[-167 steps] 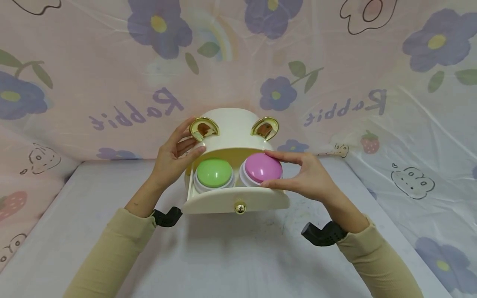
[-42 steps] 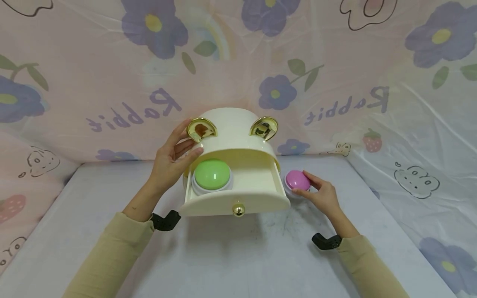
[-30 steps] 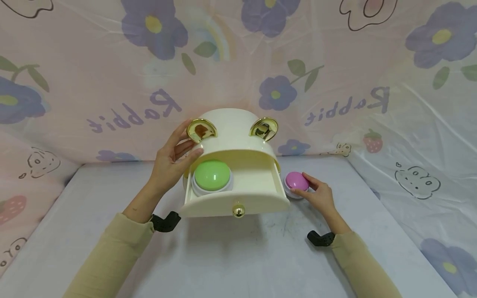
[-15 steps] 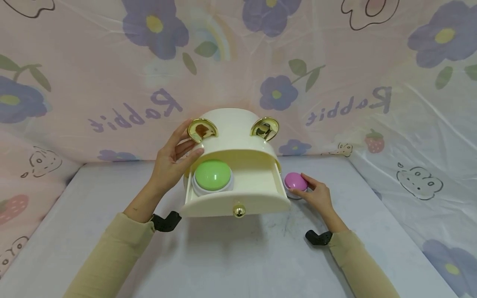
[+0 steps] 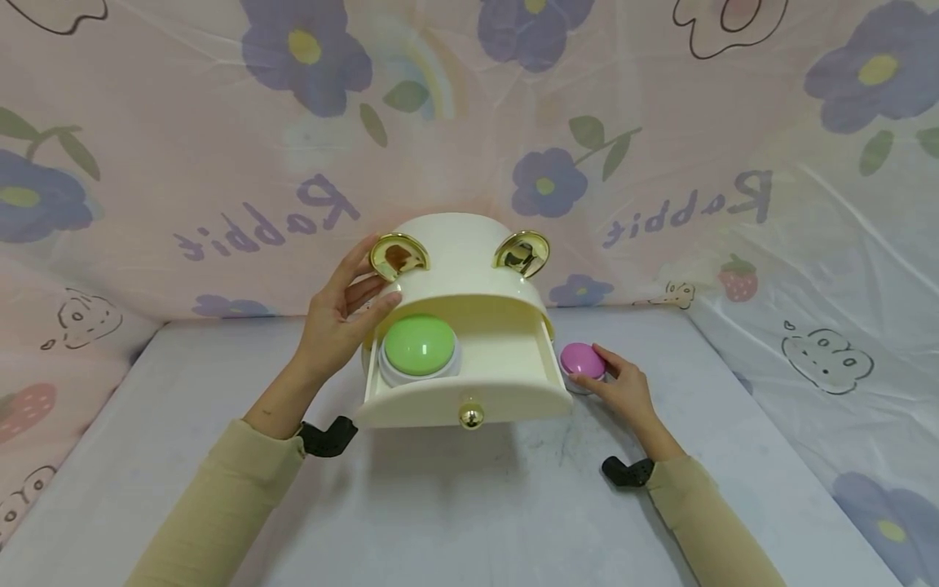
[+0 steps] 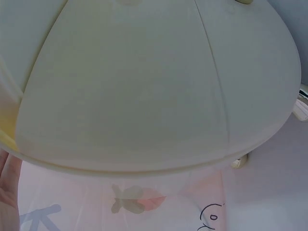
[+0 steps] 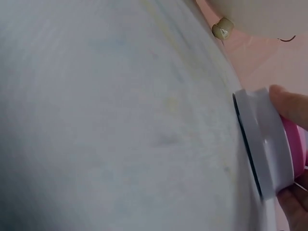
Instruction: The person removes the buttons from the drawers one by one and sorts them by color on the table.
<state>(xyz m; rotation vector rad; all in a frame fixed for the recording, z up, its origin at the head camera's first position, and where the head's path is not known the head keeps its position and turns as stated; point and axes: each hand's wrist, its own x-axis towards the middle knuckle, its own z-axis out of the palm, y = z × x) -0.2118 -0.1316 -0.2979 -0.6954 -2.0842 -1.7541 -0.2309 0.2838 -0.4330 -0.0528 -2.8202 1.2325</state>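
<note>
Left hand (image 5: 336, 314) holds white box (image 5: 458, 244) at nine o'clock. Right hand (image 5: 628, 388), well apart, pinches pink button (image 5: 582, 359) on desk (image 5: 455, 514), three o'clock from drawer (image 5: 411, 405). Green button (image 5: 420, 344) (shiny one) sits in drawer, nine o'clock side.

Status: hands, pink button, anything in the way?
Left hand grips white box. Right hand pinches pink button beside open drawer. No visible obstruction.

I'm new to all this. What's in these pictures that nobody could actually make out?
- Head view: the back of the drawer, hidden under the white box.
- Head view: some fingertips of the left hand, hidden behind a gold ear.
- Left wrist view: most of that hand, cut off by the left edge.
- Right wrist view: the pink button, partly covered by the right hand.
</note>
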